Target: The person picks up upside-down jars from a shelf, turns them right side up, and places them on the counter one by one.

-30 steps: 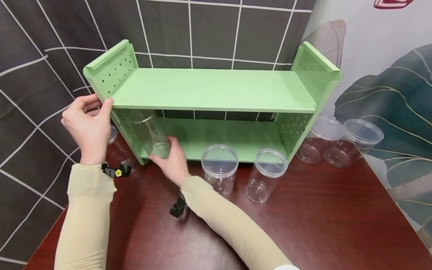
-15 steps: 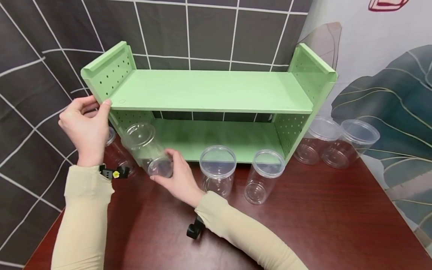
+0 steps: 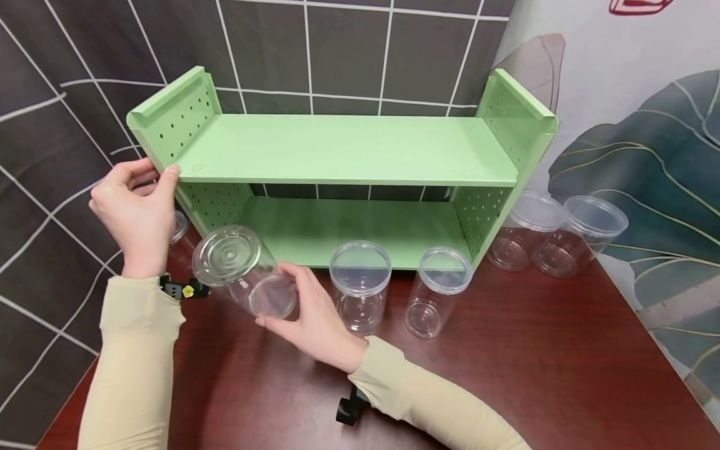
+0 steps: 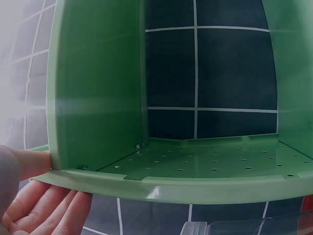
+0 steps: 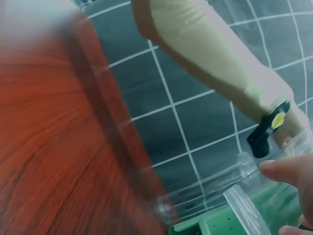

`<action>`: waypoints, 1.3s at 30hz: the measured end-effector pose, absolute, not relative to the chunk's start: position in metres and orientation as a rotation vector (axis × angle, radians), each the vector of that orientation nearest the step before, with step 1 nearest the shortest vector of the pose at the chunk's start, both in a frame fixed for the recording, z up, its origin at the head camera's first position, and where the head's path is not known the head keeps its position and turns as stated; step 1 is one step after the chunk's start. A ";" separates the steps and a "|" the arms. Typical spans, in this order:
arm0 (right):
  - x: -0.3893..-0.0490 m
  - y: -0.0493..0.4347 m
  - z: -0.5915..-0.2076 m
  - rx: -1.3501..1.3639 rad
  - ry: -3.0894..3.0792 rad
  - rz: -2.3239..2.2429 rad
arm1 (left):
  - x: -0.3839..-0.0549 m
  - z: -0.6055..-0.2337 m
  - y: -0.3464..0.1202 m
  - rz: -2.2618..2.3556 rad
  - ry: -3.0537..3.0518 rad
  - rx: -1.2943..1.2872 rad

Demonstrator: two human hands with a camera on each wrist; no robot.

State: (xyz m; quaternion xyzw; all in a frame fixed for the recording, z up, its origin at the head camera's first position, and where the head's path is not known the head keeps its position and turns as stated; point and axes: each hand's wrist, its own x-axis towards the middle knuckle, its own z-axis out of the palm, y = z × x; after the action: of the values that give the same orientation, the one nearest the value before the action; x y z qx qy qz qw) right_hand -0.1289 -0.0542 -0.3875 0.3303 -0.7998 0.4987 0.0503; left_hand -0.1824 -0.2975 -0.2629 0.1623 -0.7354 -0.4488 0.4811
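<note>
My left hand (image 3: 137, 215) grips the left side of a green two-tier shelf rack (image 3: 349, 147) at the level of the upper board. In the left wrist view its fingers (image 4: 54, 205) lie behind the panel edge, the thumb in front. My right hand (image 3: 323, 322) holds a clear plastic jar (image 3: 233, 262) in front of the rack's lower left. The jar is tilted, its ringed end up and leftward; thumb and fingers pinch the lower end. In the right wrist view a ribbed clear band (image 5: 247, 210) shows beside the fingers.
Two lidded clear jars, a wider one (image 3: 360, 281) and a narrower one (image 3: 435, 294), stand before the rack. Two more jars (image 3: 534, 231) (image 3: 585, 231) stand right of it. Another jar (image 3: 180, 240) stands left, partly hidden. Dark tiled cloth backs the red-brown table (image 3: 506, 375).
My right hand has drawn the jar out of the lower tier, forward and slightly right, tipping its ringed end toward me. The left hand keeps its grip on the rack.
</note>
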 end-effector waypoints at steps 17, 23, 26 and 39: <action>-0.117 -0.019 -0.358 1.072 -2.171 1.805 | -0.185 -0.263 -0.299 -1.091 -1.790 0.388; -0.117 -0.008 -0.345 1.076 -2.029 1.866 | -0.184 -0.263 -0.298 -1.078 -1.800 0.400; -0.119 -0.001 -0.338 1.054 -2.004 1.855 | -0.184 -0.264 -0.298 -1.072 -1.805 0.403; -0.124 0.026 -0.324 1.023 -1.923 1.738 | -0.179 -0.261 -0.287 -1.264 -1.715 0.383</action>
State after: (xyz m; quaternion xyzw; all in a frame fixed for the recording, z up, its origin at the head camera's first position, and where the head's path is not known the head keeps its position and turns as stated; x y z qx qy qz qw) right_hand -0.1237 0.0259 -0.3243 0.3615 -0.6792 0.6139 0.1765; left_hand -0.1787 -0.2873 -0.2614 0.1562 -0.6995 -0.5156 0.4695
